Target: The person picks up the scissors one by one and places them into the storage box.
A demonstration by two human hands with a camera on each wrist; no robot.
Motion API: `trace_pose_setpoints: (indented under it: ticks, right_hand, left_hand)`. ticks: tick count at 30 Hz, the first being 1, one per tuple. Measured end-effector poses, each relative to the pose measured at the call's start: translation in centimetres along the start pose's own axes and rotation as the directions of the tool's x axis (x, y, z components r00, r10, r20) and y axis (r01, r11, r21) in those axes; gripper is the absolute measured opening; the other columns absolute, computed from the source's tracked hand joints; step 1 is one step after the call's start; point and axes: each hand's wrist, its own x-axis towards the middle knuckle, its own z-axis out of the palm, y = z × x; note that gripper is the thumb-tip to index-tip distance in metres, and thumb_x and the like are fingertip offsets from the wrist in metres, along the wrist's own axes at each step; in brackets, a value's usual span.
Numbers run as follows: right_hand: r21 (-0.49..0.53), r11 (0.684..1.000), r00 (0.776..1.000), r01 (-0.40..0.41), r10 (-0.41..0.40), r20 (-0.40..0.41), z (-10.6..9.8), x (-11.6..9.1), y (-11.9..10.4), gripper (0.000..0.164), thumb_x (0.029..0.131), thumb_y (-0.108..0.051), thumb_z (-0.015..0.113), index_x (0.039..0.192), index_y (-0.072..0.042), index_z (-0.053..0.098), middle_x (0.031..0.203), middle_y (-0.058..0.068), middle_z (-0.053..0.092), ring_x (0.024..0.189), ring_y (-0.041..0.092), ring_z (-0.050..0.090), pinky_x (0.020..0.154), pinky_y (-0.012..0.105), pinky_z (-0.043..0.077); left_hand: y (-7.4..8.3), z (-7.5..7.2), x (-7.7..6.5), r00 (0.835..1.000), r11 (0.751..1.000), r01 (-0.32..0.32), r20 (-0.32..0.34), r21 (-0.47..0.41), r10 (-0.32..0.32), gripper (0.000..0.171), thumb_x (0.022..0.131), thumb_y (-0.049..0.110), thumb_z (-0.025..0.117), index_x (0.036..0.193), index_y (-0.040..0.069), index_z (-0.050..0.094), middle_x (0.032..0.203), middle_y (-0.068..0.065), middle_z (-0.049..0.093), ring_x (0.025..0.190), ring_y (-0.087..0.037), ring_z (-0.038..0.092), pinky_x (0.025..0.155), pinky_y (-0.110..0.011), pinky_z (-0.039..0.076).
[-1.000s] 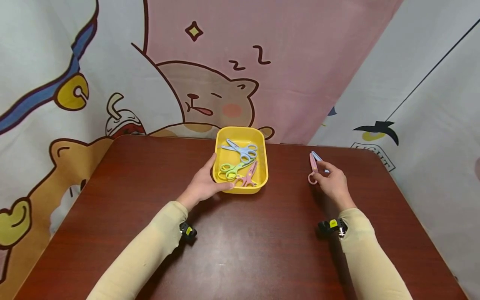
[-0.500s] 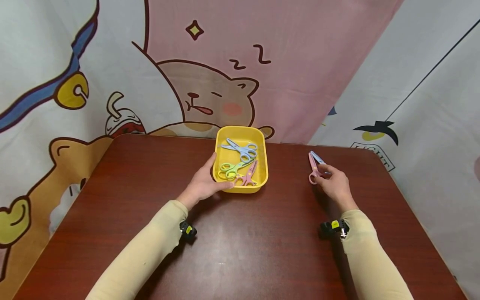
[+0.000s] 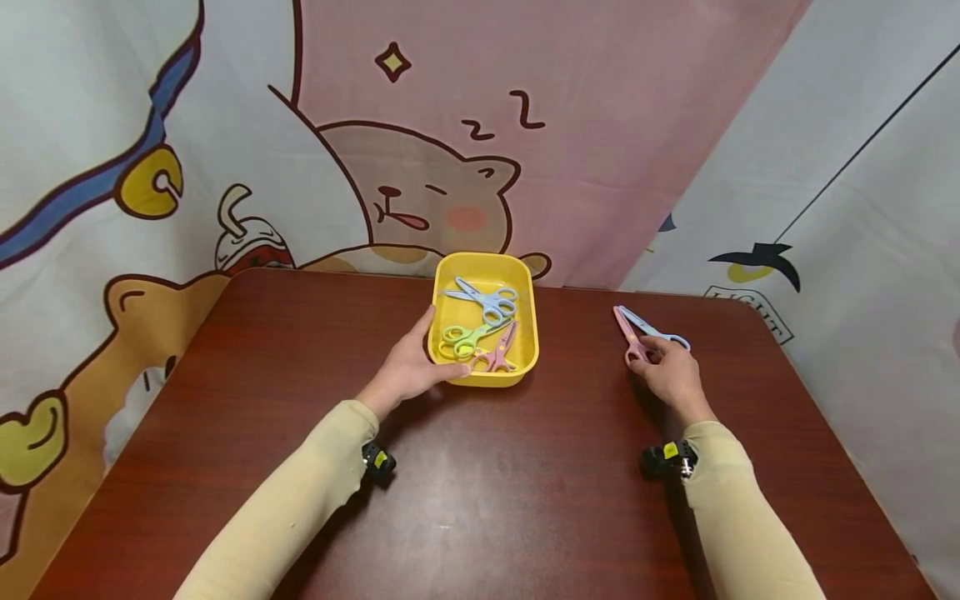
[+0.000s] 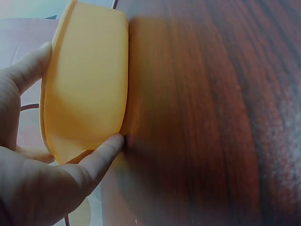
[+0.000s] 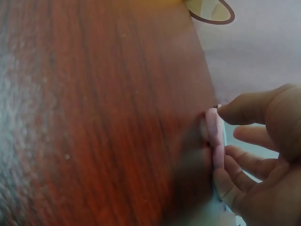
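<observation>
In the head view, a yellow plastic bin (image 3: 530,333) stands at the table's back middle. My left hand (image 3: 405,367) holds its near left corner, thumb along the near wall, fingers at the left side. Inside lie blue scissors (image 3: 491,302), green scissors (image 3: 465,340) and pink scissors (image 3: 501,350), with a yellow handle partly hidden below the green pair. To the right, my right hand (image 3: 671,371) pinches the handles of another pair of pink scissors (image 3: 627,327), partly covering them. Another blue pair of scissors (image 3: 642,323) lies against these, its handle emerging beyond my fingers.
The dark brown wooden table (image 3: 480,492) ends just behind the bin. A printed cloth (image 3: 600,150) with cartoon figures hangs right behind and along both sides.
The pink scissors under my right hand have turned, their handles shifting right. The blue pair beside them has swung outward, its handle now showing. My left hand and the bin stay in place.
</observation>
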Motion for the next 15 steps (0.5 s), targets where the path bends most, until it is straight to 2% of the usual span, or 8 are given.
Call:
trace_pose_setpoints:
  ticks: [5,11,15]
  right_hand:
    - [-0.024,1.0,0.999,0.005,-0.006,-0.031,0.23,0.01,0.31,0.052,0.091,-0.016,0.076,0.135,0.007,0.061,0.118,0.035,0.065,0.101,0.046,0.06,0.089,0.059,0.048]
    - [-0.048,0.999,0.997,0.021,-0.025,-0.071,0.29,-0.11,0.53,0.052,0.088,-0.016,0.079,0.131,0.008,0.063,0.123,0.037,0.063,0.11,0.054,0.056,0.096,0.064,0.044]
    - [-0.043,0.999,0.998,0.01,-0.012,-0.064,0.26,-0.05,0.52,0.053,0.089,-0.017,0.079,0.132,0.009,0.062,0.126,0.036,0.063,0.117,0.058,0.051,0.102,0.065,0.038]
  left_hand:
    - [-0.08,0.05,0.07,1.0,1.0,-0.011,-0.001,-0.007,0.011,0.122,0.078,0.031,0.092,0.168,0.018,0.011,0.169,-0.011,0.027,0.15,-0.028,0.032,0.122,-0.049,0.028]
    - [-0.21,0.09,0.19,1.0,1.0,-0.007,-0.001,-0.003,0.007,0.122,0.077,0.031,0.092,0.168,0.017,0.011,0.17,-0.01,0.026,0.151,-0.027,0.032,0.123,-0.048,0.027]
    - [-0.15,0.04,0.15,1.0,1.0,-0.008,-0.002,0.0,0.008,0.122,0.077,0.031,0.092,0.168,0.017,0.011,0.169,-0.011,0.027,0.149,-0.027,0.034,0.122,-0.048,0.028]
